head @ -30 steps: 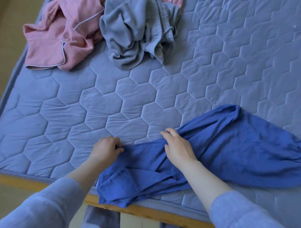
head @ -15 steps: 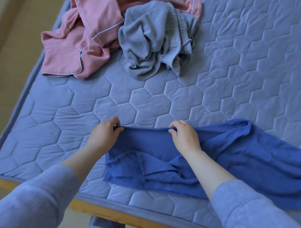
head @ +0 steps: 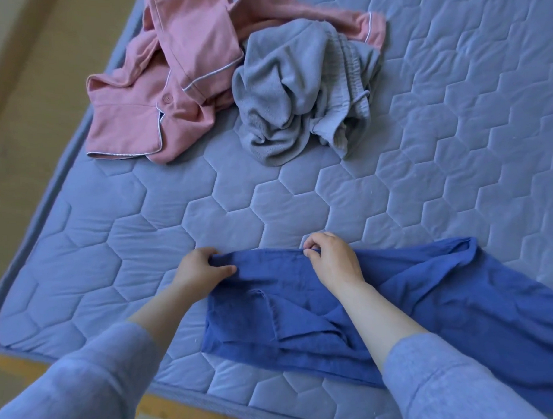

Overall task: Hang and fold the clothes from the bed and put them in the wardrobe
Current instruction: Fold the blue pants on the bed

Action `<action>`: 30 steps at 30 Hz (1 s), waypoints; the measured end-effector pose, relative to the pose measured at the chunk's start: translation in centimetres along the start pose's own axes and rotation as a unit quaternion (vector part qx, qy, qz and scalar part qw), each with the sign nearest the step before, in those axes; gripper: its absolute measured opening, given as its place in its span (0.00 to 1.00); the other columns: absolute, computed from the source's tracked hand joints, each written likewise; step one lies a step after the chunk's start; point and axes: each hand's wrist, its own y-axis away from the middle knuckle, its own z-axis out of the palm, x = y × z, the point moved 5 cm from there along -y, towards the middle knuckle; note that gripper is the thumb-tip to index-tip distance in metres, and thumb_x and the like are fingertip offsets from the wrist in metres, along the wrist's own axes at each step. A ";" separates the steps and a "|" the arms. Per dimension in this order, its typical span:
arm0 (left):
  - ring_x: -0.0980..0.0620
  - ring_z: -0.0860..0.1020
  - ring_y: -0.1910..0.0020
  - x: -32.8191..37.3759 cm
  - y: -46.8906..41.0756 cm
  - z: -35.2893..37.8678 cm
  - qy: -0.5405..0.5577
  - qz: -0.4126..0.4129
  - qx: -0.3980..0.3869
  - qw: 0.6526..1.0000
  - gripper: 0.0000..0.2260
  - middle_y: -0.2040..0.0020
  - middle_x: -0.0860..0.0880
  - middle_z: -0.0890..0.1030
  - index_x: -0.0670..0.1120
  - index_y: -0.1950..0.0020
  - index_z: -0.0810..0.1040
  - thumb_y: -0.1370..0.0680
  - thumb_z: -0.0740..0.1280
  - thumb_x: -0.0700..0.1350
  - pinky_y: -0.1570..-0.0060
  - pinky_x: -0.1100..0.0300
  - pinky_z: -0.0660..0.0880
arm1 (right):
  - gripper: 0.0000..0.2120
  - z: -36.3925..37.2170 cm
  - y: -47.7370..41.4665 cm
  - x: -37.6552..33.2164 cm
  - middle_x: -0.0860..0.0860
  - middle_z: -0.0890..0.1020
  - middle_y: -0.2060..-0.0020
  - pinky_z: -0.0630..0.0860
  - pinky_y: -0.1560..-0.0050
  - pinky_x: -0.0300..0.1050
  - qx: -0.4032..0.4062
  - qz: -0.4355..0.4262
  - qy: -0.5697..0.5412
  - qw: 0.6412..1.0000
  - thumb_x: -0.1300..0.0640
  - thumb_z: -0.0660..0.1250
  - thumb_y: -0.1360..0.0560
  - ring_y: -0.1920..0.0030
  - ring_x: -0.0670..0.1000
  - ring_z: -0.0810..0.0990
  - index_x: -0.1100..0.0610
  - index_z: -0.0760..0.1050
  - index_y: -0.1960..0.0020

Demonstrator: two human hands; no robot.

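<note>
Head cam: both hands, left hand (head: 199,270) and right hand (head: 332,261), pinch the far edge of the blue garment (head: 429,301) at 6 o'clock on the bed (head: 269,206). Risk imo: the bunched right end drags and the fold goes crooked.

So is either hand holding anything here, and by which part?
Both hands hold the blue garment by its far edge: the left hand pinches the corner, the right hand pinches further along that edge.

Bare bed (head: 206,211) lies open between the blue garment (head: 428,298) near the edge and 2 crumpled obstacles farther back: pink shirt (head: 146,119), grey garment (head: 290,93).
</note>
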 end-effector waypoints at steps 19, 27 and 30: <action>0.51 0.68 0.37 4.4 8.4 8.0 -0.324 0.383 -0.080 0.861 0.25 0.37 0.56 0.71 0.55 0.34 0.72 0.30 0.71 0.50 0.37 0.58 0.64 | 0.09 -1.7 10.1 7.2 0.42 0.76 0.54 0.74 0.54 0.38 0.077 0.025 -0.055 0.995 0.61 0.66 0.24 0.59 0.42 0.75 0.52 0.78 0.46; 0.46 0.77 0.57 5.3 8.6 7.6 -0.254 0.397 0.023 0.882 0.03 0.56 0.50 0.79 0.47 0.58 0.79 0.24 0.69 0.43 0.53 0.56 0.72 | 0.09 -1.3 11.6 8.6 0.43 0.77 0.54 0.76 0.54 0.41 0.061 0.011 -0.037 0.997 0.60 0.66 0.25 0.57 0.41 0.76 0.51 0.79 0.47; 0.50 0.71 0.39 4.0 8.1 8.4 -0.324 0.358 -0.068 0.873 0.19 0.38 0.54 0.72 0.52 0.36 0.74 0.25 0.66 0.57 0.37 0.57 0.65 | 0.09 -1.4 11.8 8.7 0.42 0.77 0.53 0.74 0.54 0.37 0.062 0.004 -0.031 0.998 0.59 0.67 0.25 0.55 0.41 0.75 0.51 0.79 0.47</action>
